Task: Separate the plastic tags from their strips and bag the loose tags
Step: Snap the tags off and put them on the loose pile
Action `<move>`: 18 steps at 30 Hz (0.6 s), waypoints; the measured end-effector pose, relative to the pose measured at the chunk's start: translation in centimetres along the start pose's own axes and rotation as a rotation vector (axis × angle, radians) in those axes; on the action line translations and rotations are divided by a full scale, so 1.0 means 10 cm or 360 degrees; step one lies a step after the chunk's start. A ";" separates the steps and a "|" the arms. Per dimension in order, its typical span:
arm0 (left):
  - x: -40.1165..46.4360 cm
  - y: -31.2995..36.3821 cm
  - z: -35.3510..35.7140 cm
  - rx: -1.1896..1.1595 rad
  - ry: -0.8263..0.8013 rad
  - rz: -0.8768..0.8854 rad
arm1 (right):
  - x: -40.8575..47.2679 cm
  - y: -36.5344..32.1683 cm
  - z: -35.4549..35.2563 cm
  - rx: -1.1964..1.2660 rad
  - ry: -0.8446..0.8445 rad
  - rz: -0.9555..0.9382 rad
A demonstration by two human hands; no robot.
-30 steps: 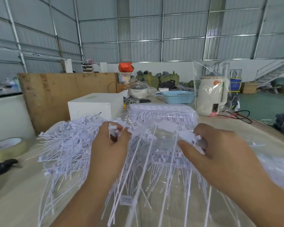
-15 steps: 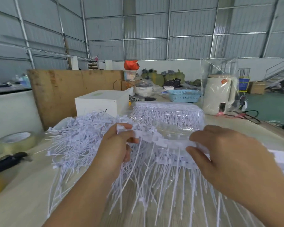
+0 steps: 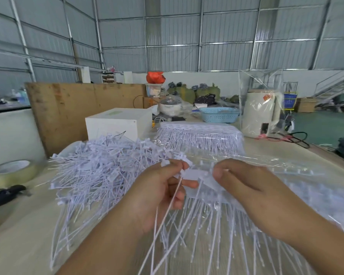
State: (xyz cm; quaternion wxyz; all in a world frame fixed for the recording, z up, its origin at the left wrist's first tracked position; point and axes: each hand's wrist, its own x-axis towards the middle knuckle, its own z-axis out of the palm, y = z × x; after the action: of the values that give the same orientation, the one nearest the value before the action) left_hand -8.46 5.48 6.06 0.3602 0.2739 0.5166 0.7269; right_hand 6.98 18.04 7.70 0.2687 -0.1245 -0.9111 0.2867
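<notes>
A strip of white plastic tags (image 3: 199,175) hangs between my hands above the table, its long thin tails drooping toward me. My left hand (image 3: 157,193) pinches the strip's left end, with a few loose tag tails running down through its fingers. My right hand (image 3: 250,189) grips the strip's right part. A big heap of loose white tags (image 3: 99,167) lies on the table to the left. A clear plastic bag (image 3: 286,175) lies spread under and right of my hands. A wrapped stack of uncut tag strips (image 3: 199,135) sits behind.
A white box (image 3: 117,124) stands behind the heap, with a brown board (image 3: 72,108) beyond it. A tape roll (image 3: 12,171) and a black-handled tool (image 3: 6,193) lie at the left edge. A blue basket (image 3: 218,114) and a wrapped kettle (image 3: 260,114) stand at the back.
My hands have come closer together on the strip, now a short piece. My left hand has shifted right and now holds loose tails. The view has tilted slightly.
</notes>
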 end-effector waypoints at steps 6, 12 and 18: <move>0.00 -0.06 0.00 0.0374 -0.0143 0.0129 | 0.02 0.06 0.24 0.0196 -0.0149 -0.0177; 0.15 0.10 -0.34 0.1369 -0.0734 -0.0106 | 0.05 0.18 0.18 0.0009 -0.0446 0.0092; 0.22 -0.10 -0.59 0.2257 -0.0834 -0.0127 | 0.07 0.28 0.19 -0.0010 -0.0711 0.0296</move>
State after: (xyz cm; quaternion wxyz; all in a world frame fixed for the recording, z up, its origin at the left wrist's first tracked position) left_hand -14.07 4.17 3.25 0.2348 0.5848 0.7674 0.1179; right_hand 5.59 19.71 5.03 0.0327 -0.1422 -0.9334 0.3279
